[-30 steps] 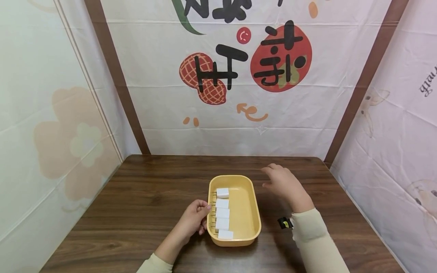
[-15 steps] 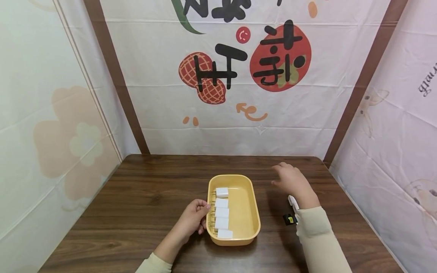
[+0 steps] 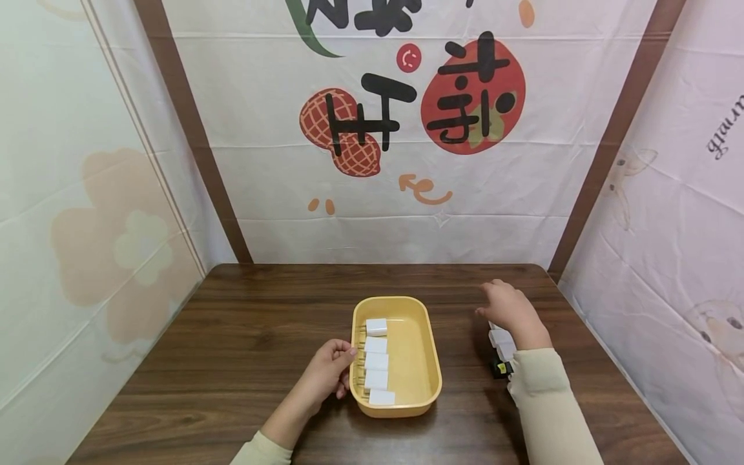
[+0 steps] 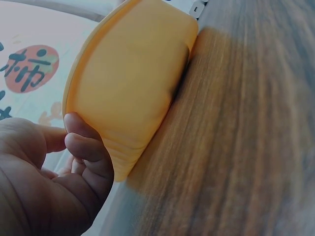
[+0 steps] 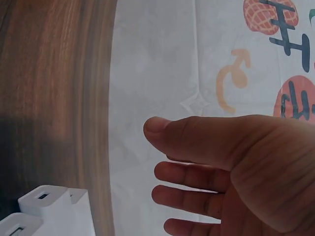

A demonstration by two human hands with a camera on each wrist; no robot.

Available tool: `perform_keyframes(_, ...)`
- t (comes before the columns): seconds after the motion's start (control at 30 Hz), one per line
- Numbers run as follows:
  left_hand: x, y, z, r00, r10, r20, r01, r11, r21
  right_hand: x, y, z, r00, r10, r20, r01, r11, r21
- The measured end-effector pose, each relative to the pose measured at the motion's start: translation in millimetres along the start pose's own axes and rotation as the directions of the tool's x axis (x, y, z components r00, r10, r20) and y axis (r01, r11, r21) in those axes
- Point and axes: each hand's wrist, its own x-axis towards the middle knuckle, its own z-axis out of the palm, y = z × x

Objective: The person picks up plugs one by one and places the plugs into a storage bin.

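Note:
A yellow plastic bin stands on the table, with several white plug-in chargers in a column along its left side, prongs pointing left. My left hand pinches the bin's left rim; in the left wrist view, the hand has its thumb at the rim and curled fingers against the outer wall. To the right, my right hand hovers over more white chargers, partly hidden beneath hand and sleeve. The right wrist view shows that hand with fingers apart, holding nothing, and white chargers with port slots below.
A small black object with a yellow-green mark lies beside the right-hand chargers, close to the right sleeve. The dark wooden table ends at a printed white curtain behind, with curtains on both sides too.
My right hand has moved to the right, away from the bin, bringing it over the white chargers there. My left hand stays on the bin's rim. The view has shifted slightly.

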Motion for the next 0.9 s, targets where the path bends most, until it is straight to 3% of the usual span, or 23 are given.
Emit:
perform_keyframes(0.33, 1.0, -0.9, -2.9, 1.0, -0.017, 0.006, 0.017, 1.0, 0.0, -0.8, 11.2, 4.9, 0.995, 0.072, 0.067, -0.072, 0.997, 0.001)
perform_keyframes(0.9, 1.1, -0.6, -3.0, 1.0, -0.009, 0.016, 0.009, 1.0, -0.001, -6.1, 19.6, 8.8, 0.965, 0.195, 0.174, -0.199, 0.98, 0.008)
